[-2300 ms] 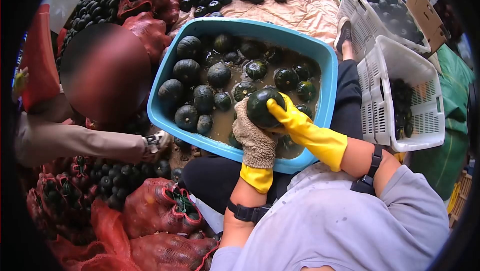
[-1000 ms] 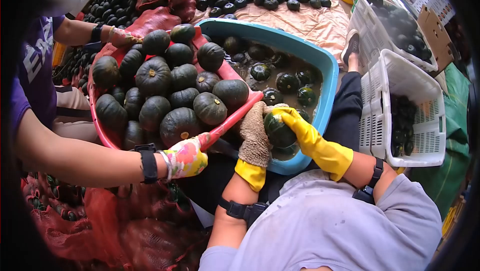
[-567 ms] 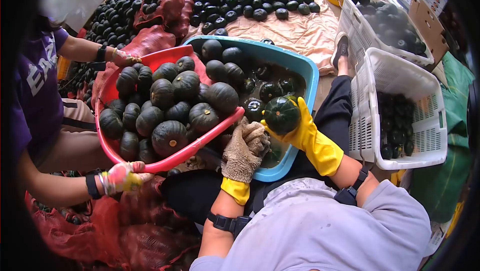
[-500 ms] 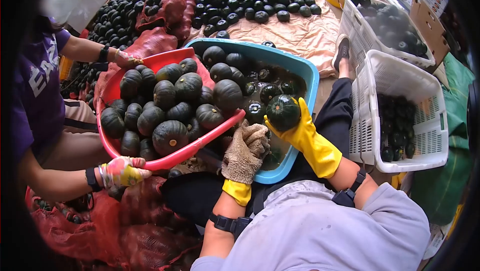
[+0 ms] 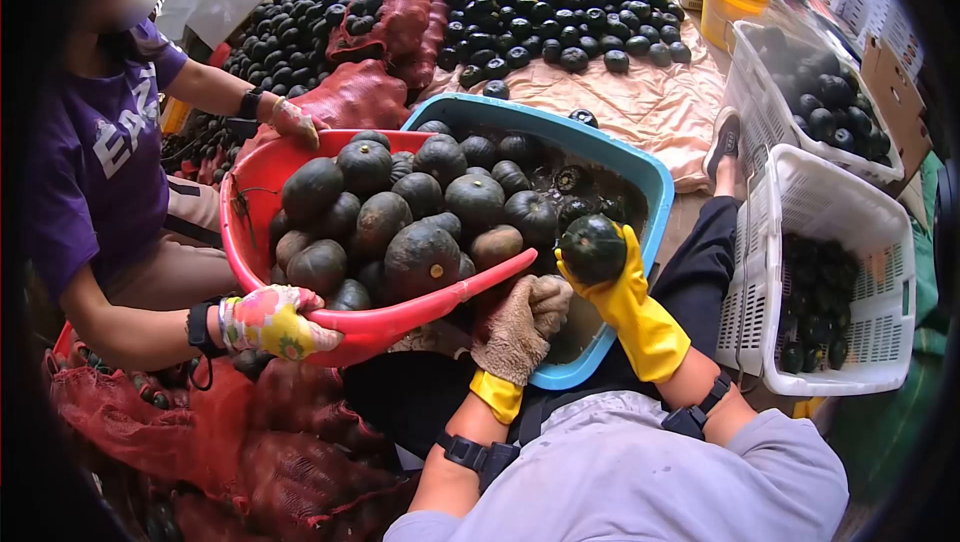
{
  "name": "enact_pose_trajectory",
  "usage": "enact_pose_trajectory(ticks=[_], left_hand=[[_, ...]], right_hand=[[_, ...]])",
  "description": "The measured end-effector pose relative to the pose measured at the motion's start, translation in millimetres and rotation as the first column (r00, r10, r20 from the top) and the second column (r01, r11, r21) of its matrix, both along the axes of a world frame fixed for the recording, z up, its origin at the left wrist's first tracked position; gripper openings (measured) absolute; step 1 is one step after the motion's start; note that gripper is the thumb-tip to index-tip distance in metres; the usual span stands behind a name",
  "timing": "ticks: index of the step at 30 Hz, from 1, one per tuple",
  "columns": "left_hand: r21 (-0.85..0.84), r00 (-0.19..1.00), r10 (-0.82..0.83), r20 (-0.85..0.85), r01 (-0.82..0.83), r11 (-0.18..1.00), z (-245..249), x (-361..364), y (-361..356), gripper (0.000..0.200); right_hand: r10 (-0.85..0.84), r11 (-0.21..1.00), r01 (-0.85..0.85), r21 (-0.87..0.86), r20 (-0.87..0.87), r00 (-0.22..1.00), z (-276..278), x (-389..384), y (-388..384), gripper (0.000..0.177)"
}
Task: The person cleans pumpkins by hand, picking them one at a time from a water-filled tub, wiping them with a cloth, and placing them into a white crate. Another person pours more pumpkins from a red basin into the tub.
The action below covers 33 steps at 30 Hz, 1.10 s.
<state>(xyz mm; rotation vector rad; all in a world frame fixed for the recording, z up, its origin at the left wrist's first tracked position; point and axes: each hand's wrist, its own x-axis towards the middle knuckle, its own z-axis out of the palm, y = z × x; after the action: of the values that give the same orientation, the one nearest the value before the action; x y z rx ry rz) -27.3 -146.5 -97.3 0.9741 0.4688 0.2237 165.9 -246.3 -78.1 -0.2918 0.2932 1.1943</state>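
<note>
Right hand: fingers wrapped round squash, which is round with no long axis; stem direction unclear. Left hand: loosely curled, empty, by tub rim.

The right hand wears a smooth, glossy yellow rubber glove, and the kabocha squash in it has a wet, shiny dark rind. The left hand has a rough, nubbly tan cloth mitt over yellow rubber. The piled squashes look matt and dusty. The red basin and blue tub are smooth plastic, the white basket is perforated plastic, and the red sacks are coarse netting.
</note>
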Motion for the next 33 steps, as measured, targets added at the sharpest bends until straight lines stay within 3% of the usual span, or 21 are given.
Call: enact_pose_trajectory(ticks=[3, 5, 6, 9, 11, 12, 14, 16, 18, 21, 23, 24, 26, 27, 29, 30, 31, 32, 33], left_hand=[[0.017, 0.985, -0.026, -0.171, 0.03, 0.999, 45.8, 13.5, -17.1, 0.021], [0.087, 0.969, -0.039, -0.244, 0.062, 0.994, 70.8, 21.8, -23.6, 0.031], [-0.152, 0.971, 0.018, -0.238, -0.055, 0.987, 61.6, 23.0, -23.6, 0.029], [-0.024, 0.988, 0.033, -0.149, -0.037, 0.999, 60.1, 18.7, -23.5, 0.019], [0.312, 0.98, 0.059, -0.191, 0.004, 0.95, 78.5, 20.0, -30.0, 0.014], [0.389, 0.981, 0.042, -0.19, 0.036, 0.921, 78.8, 18.2, -28.7, 0.014], [0.346, 0.984, 0.037, -0.172, 0.025, 0.938, 71.2, 16.6, -27.7, 0.016], [0.095, 0.989, 0.065, -0.137, -0.052, 0.994, 50.5, 21.1, -23.9, 0.021], [0.017, 0.983, 0.125, -0.134, -0.123, 0.992, 43.4, 23.9, -25.9, 0.026], [0.133, 0.959, 0.24, -0.148, -0.222, 0.966, 69.6, 31.7, -34.4, 0.032], [0.2, 0.952, 0.272, -0.137, -0.242, 0.949, 55.8, 31.5, -29.7, 0.033], [0.254, 0.951, 0.282, -0.131, -0.242, 0.936, 52.0, 30.8, -28.3, 0.034], [0.436, 0.955, 0.273, -0.12, -0.196, 0.878, 51.5, 23.0, -25.5, 0.034], [0.521, 0.957, 0.268, -0.115, -0.171, 0.836, 51.7, 18.8, -24.2, 0.035], [0.645, 0.962, 0.258, -0.091, -0.141, 0.751, 57.0, 15.1, -25.4, 0.035], [0.687, 0.964, 0.256, -0.071, -0.139, 0.713, 61.5, 14.4, -27.2, 0.035], [0.7, 0.966, 0.257, -0.036, -0.159, 0.696, 77.4, 15.6, -33.7, 0.035], [0.599, 0.963, 0.268, -0.028, -0.198, 0.776, 77.9, 15.6, -33.9, 0.034], [0.488, 0.958, 0.285, -0.019, -0.24, 0.839, 78.3, 15.5, -34.0, 0.034]], right_hand=[[0.099, 0.961, -0.109, 0.254, 0.052, 0.994, 2.0, 6.8, -17.7, 0.092], [0.091, 0.958, -0.063, 0.281, -0.089, 0.992, 1.8, 11.1, -21.8, 0.094], [0.077, 0.965, -0.041, 0.257, -0.132, 0.988, 1.3, 12.6, -20.5, 0.095], [0.055, 0.977, -0.007, 0.213, -0.221, 0.974, 7.9, 13.3, -19.0, 0.096], [0.088, 0.97, -0.031, 0.242, -0.229, 0.969, 9.9, 11.7, -18.7, 0.095], [0.062, 0.965, -0.048, 0.258, -0.048, 0.997, -2.4, 11.9, -20.2, 0.094], [0.055, 0.953, -0.043, 0.301, -0.033, 0.998, -4.0, 13.9, -21.6, 0.093], [0.045, 0.938, -0.019, 0.345, -0.067, 0.997, -3.4, 13.5, -22.7, 0.092], [0.033, 0.922, 0.027, 0.386, -0.148, 0.988, -1.7, 13.1, -24.5, 0.089], [0.041, 0.931, 0.034, 0.364, -0.194, 0.98, -3.2, 15.8, -24.0, 0.089], [-0.063, 0.972, 0.009, 0.235, 0.224, 0.973, -11.2, 15.2, -20.5, 0.09], [-0.106, 0.991, 0.031, 0.131, 0.615, 0.781, -23.0, 10.9, -16.3, 0.09], [-0.042, 0.997, 0.076, 0.011, 0.907, 0.419, -24.4, 8.4, -14.0, 0.093], [0.0, 0.998, 0.055, -0.023, 0.92, 0.392, -24.5, 10.7, -15.3, 0.094], [0.018, 1.0, -0.028, -0.001, 0.78, 0.626, -14.5, 12.2, -18.5, 0.08], [0.018, 0.995, -0.071, 0.074, 0.555, 0.831, -9.0, 11.9, -19.2, 0.065], [0.02, 0.989, -0.083, 0.125, 0.437, 0.899, -7.7, 12.1, -19.3, 0.058], [0.029, 0.981, -0.085, 0.173, 0.308, 0.951, -6.3, 12.4, -19.5, 0.052], [0.015, 0.979, -0.081, 0.185, 0.335, 0.942, -7.9, 12.4, -19.5, 0.052]])
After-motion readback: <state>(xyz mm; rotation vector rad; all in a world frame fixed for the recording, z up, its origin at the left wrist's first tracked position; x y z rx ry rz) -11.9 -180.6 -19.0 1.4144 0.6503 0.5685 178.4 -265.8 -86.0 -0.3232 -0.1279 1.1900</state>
